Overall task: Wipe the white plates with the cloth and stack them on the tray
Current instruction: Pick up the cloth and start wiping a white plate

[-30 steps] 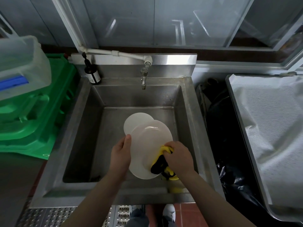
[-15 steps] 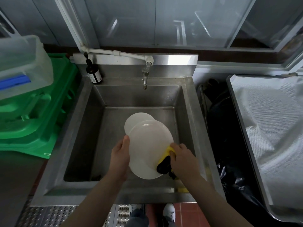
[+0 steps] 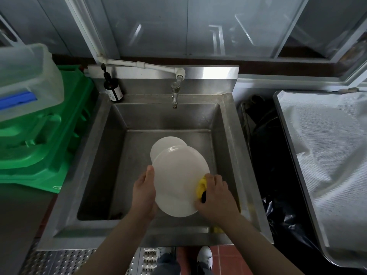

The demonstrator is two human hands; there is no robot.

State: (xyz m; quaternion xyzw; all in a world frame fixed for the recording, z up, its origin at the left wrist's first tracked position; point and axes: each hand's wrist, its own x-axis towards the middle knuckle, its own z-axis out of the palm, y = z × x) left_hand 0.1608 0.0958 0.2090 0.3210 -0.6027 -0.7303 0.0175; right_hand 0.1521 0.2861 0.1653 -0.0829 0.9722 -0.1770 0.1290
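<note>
The white plate (image 3: 178,179) is held tilted over the steel sink (image 3: 103,155), its face toward the camera. The left hand (image 3: 144,193) grips its left rim, thumb lying up along the edge and fingers hidden behind. The right hand (image 3: 215,195) is curled round a yellow and black cloth (image 3: 201,187), pressing it against the plate's right rim. A second white plate (image 3: 164,144) lies on the sink floor, partly hidden behind the held one. The tap (image 3: 175,94) hangs over the back of the basin, and a dark bottle (image 3: 112,89) stands on the sink's back left corner. A tray (image 3: 327,155) lined with white cloth sits to the right, past a black bag (image 3: 268,155). Green crates (image 3: 39,139) are stacked on the left.
</note>
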